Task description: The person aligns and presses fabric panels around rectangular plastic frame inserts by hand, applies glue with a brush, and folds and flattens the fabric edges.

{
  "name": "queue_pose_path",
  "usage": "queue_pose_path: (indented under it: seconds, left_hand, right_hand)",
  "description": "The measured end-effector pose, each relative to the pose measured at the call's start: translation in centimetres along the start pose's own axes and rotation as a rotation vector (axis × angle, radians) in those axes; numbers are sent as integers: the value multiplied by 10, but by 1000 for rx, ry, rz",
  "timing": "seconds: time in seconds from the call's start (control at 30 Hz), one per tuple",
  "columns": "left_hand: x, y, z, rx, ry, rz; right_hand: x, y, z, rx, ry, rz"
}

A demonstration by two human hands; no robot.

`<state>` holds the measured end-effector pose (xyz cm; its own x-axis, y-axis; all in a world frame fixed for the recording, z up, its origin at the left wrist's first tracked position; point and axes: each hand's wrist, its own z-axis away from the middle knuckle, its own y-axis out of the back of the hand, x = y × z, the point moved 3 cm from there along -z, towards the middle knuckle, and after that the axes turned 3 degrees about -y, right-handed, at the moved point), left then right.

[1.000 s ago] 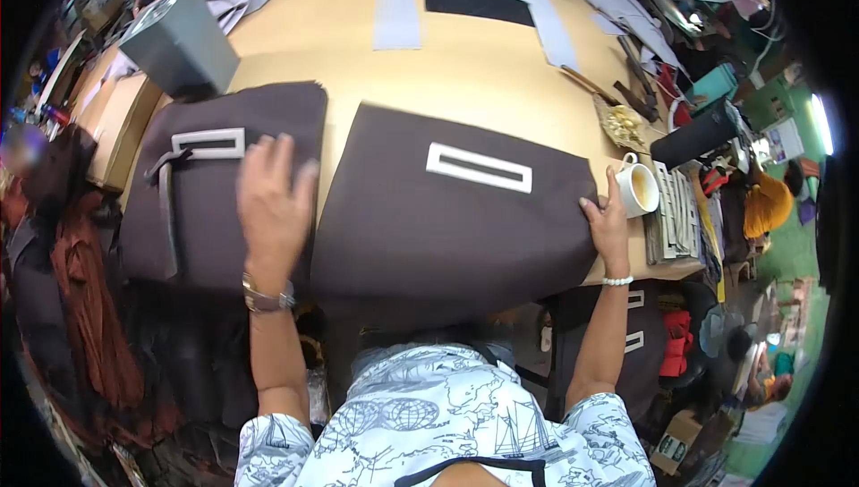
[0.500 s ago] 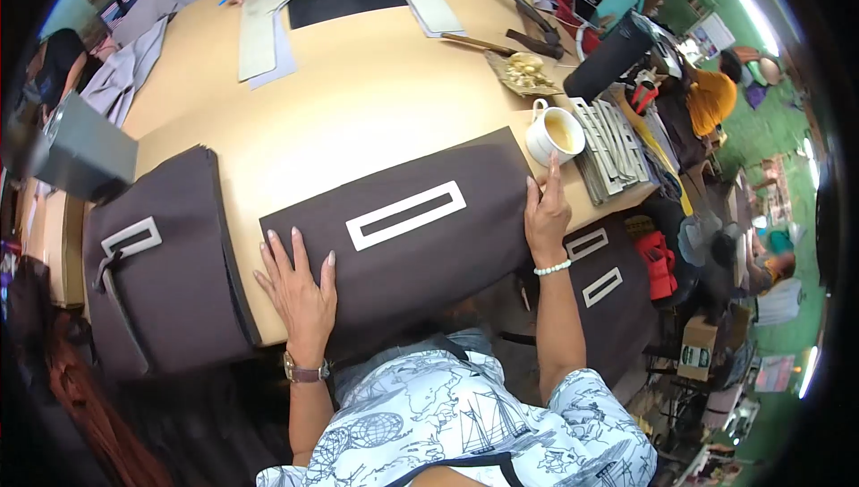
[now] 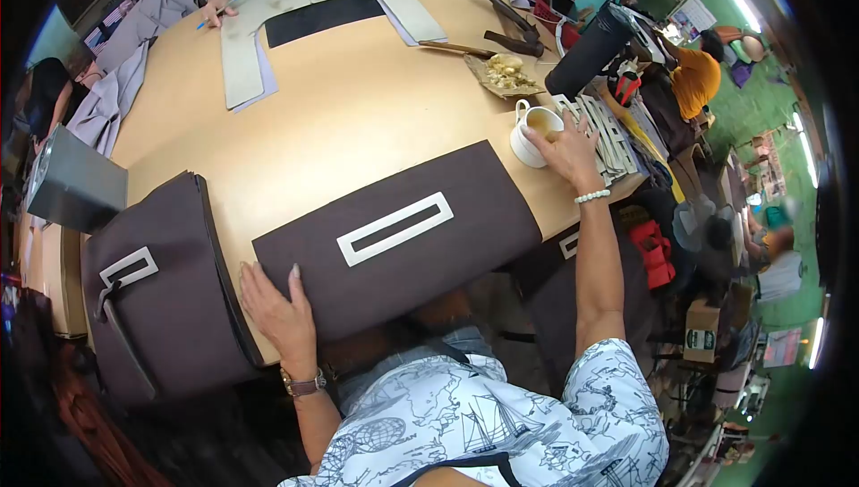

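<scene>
A dark brown fabric panel (image 3: pixel 429 263) lies on the table in front of me, with a white rectangular frame (image 3: pixel 345 251) flat on its middle. My left hand (image 3: pixel 279 315) rests at the panel's left edge, fingers stretched out and holding nothing. Over the right side of a white cup (image 3: pixel 522 143) with a yellowish drink reaches my right hand (image 3: pixel 569 154). Its thumb is by the cup's rim and its fingers are spread toward a stack of white frames (image 3: pixel 617 149). I cannot tell whether it touches either one.
On the left, more dark fabric (image 3: pixel 170 326) carries another white frame, near a grey metal box (image 3: pixel 79 181). A black bottle (image 3: pixel 591 50), hammer (image 3: pixel 514 43) and food on paper (image 3: pixel 506 80) stand back right. Across the table, another person's hand (image 3: pixel 216 11) is beside a pale pattern piece (image 3: pixel 243 67).
My right hand has left the panel's right edge and moved up and right to the cup and the stack. My left hand has slid slightly left and down. The view has shifted a little.
</scene>
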<state>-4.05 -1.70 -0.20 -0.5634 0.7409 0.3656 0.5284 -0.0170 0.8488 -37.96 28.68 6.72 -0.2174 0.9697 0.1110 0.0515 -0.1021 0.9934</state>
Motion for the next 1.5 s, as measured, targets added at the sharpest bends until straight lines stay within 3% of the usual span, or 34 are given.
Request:
queue_pose_path:
  seconds: [0.1,0.2,0.3,0.37,0.47,0.5,0.53,0.57,0.63,0.73,1.13,1.5]
  left_hand:
    - [0,6,-6,75,1,91]
    - [2,9,-11,20,-36,182]
    - [7,8,-18,-26,18,295]
    - [11,9,-19,-31,129,418]
    - [19,21,-18,12,132,426]
    - [19,26,-17,12,157,428]
    - [11,21,-17,86,-12,477]
    - [1,16,-10,14,57,544]
    - [1,24,-7,-130,198,676]
    - [-9,14,-3,-20,17,659]
    - [-10,16,-1,1,-5,590]
    - [-11,15,-1,9,-10,604]
  right_hand:
    - [9,21,14,416,22,-198]
    - [19,20,29,547,83,-98]
    - [14,16,50,345,117,-9]
    - [8,12,60,338,158,-1]
    - [-17,16,78,334,262,-14]
    - [-33,16,89,305,340,-159]
    - [-50,16,101,276,416,-304]
    - [-65,16,112,247,490,-449]
    - [-86,-3,125,68,520,-742]
    - [-104,-26,135,-72,434,-868]
    - [-133,-29,153,180,451,208]
    - [-133,-29,134,89,495,513]
